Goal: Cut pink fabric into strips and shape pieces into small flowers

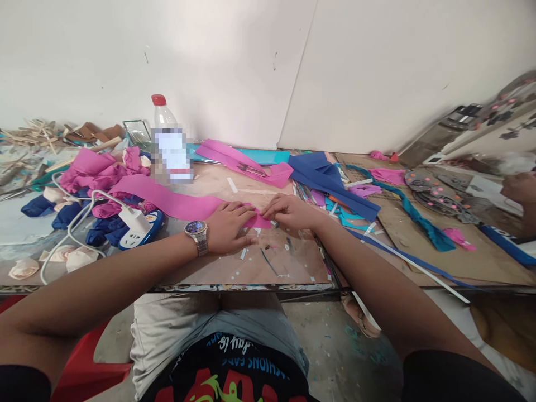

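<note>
A long pink strip (184, 205), crepe paper or thin cloth, runs along the table from the rosettes at left to both hands. My left hand (228, 226), with a watch on its wrist, lies over the strip's right part, fingers stretched out and pressing it to the tabletop. Close against those fingertips, my right hand (288, 211) pinches the strip near its right end. The fingers partly cover that end. Behind the hands lies another folded pink strip (234, 159) with a pair of small thread snips (250, 170) on it.
Left are pink rosettes (87, 173), a power strip (142, 230), white cable and a bottle (164, 114) behind a phone (172, 153). Blue strips (330, 181), a white stick (419, 269) and cardboard (397, 218) lie right. Another person's hand (519, 187) shows far right.
</note>
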A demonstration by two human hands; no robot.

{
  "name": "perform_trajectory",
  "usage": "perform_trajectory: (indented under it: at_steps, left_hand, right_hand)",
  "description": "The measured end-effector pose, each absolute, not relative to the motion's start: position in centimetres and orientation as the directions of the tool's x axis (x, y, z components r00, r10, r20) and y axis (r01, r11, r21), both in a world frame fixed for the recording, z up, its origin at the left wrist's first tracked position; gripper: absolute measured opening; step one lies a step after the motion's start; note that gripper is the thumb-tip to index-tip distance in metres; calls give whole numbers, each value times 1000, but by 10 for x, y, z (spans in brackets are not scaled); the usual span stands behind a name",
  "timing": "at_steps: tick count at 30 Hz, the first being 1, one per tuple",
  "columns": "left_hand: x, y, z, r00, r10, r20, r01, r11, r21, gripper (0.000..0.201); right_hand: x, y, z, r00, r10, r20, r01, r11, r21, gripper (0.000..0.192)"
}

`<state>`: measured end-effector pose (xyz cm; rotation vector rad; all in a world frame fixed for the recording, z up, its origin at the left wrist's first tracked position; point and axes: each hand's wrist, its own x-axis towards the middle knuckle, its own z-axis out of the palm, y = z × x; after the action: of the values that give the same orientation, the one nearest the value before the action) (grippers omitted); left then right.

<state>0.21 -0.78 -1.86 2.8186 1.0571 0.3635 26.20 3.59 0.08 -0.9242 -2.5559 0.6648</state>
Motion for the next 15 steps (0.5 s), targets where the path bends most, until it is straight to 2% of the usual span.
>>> perform_trajectory:
  at_steps: [5,15]
  left_hand:
    - [2,-8,-18,734,654,180,631,-756,175,70]
    - [2,-9,-21,733,657,177,638,-754,156,74]
  right_hand:
    - [265,39,2,-734,666,132,497,660,-564,35]
    - [269,36,6,-715,693,94,516,614,-597,34]
